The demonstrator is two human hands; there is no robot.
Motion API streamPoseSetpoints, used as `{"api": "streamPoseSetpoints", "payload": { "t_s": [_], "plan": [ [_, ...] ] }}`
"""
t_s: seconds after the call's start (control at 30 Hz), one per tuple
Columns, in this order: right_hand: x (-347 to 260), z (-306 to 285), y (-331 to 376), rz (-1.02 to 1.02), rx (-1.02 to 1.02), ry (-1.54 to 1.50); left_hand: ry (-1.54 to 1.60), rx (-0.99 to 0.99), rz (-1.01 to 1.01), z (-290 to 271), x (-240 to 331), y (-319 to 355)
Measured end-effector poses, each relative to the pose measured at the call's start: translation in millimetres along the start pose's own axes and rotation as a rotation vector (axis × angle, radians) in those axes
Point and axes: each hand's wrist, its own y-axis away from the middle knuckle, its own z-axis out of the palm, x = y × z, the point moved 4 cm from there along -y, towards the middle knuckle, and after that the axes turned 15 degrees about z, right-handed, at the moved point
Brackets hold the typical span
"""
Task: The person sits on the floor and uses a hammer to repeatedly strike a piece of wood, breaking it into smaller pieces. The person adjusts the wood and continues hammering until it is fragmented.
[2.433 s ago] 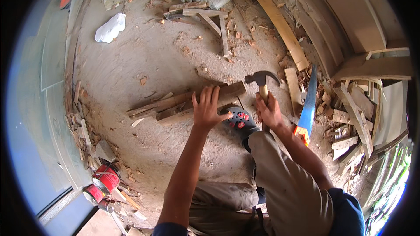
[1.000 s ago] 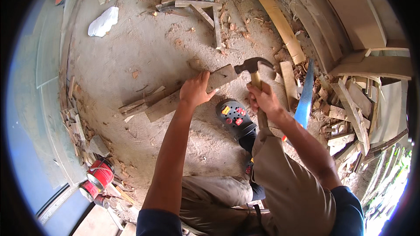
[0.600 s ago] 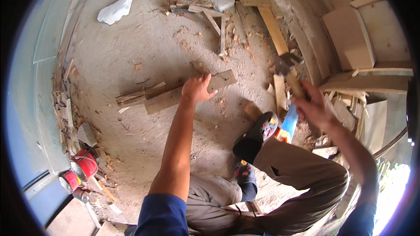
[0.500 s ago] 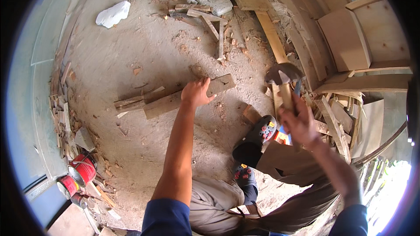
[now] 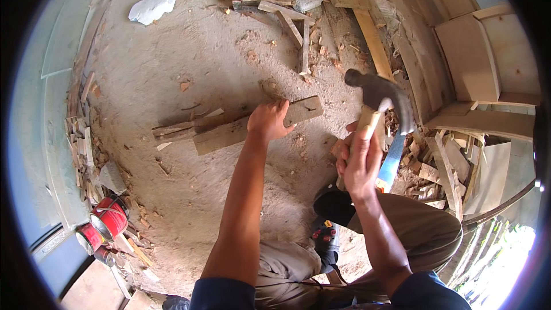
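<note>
At the far left, two red cans (image 5: 103,224) stand side by side at the edge of the dirt floor (image 5: 195,57); what they hold cannot be made out from here. A short wooden plank (image 5: 229,132) lies flat on the floor toward the middle, with thinner strips of wood against its left end. The left hand (image 5: 268,121) presses down on the plank's right part, fingers spread over the top face, holding nothing. Just right of it and raised above the floor, the right hand (image 5: 359,161) is wrapped tight around the wooden handle of a hammer (image 5: 379,100), whose dark head stands up and right of the plank's end, well clear of the wood. Half a second ago the hammer was lifted higher and farther right; the plank has not shifted. A blue-bladed saw (image 5: 392,161) lies behind the right hand, beside a heap of offcuts (image 5: 436,166).
</note>
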Motion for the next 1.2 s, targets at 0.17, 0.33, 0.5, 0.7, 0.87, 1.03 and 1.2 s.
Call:
{"api": "streamPoseSetpoints", "payload": {
  "t_s": [0.17, 0.33, 0.5, 0.7, 0.87, 1.03, 1.2],
  "plan": [
    [73.5, -28.5, -31.0, -0.053, 0.112, 0.599, 0.035, -0.034, -0.033, -5.7, 5.9, -9.7],
    [-1.3, -21.8, -10.3, -0.069, 0.090, 0.396, -0.010, -0.040, -0.067, -11.7, 7.7, 0.0],
    [-2.9, -3.6, -11.5, -0.512, 0.102, 0.383, -0.042, 0.065, 0.026, 3.1, -3.6, -6.8],
    [85.5, -24.7, -11.8, 0.001, 0.063, 0.758, -0.072, -0.004, 0.017, 1.9, 1.3, -5.1],
    [8.1, -12.1, 2.3, -0.078, 0.005, 0.336, -0.009, -0.107, -0.090, -9.4, 4.6, -2.3],
    [-16.7, -5.5, -21.1, -0.363, 0.081, 0.334, -0.028, -0.046, -0.043, -11.3, 10.1, -11.5],
    [59.6, -33.6, -28.8, -0.194, 0.181, 0.748, -0.041, -0.008, -0.073, -14.7, 7.4, -5.6]
  ]
}}
